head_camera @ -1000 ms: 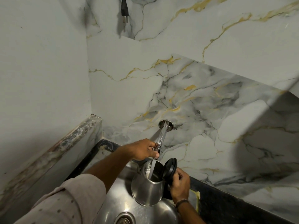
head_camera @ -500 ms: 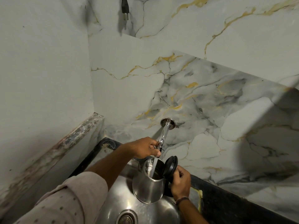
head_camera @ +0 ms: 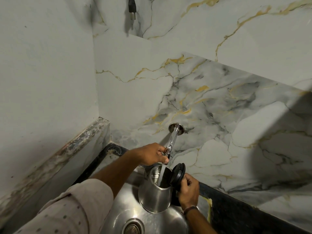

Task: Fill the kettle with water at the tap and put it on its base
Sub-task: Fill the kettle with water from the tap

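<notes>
— What is happening at the sink [head_camera: 121, 210]?

— A person fills a steel kettle [head_camera: 155, 195] under a wall tap [head_camera: 170, 146]. The right hand [head_camera: 188, 190] is clenched around the kettle's black handle and holds the vessel over the basin, its lid [head_camera: 177, 175] flipped open just above that hand's knuckles. The left hand [head_camera: 152, 156] grips the tap's lever, directly above the kettle mouth. A stream of water [head_camera: 161, 173] falls from just below the left hand into the opening.

— What could go wrong?

— Judging by the angle, the kettle leans away from the right hand, so a growing load could drag it further over and spill. If the left hand is slow to shut the lever, it may overfill. Water on the underside would be a concern once it meets its base, which is not in view. A loose plug [head_camera: 131, 7] hangs on the wall far above both hands.

— Anything different from a second ago?

— Little. Both hands keep their grips and the water keeps running; the kettle has held its place under the spout, with only the camera shifting slightly.
</notes>
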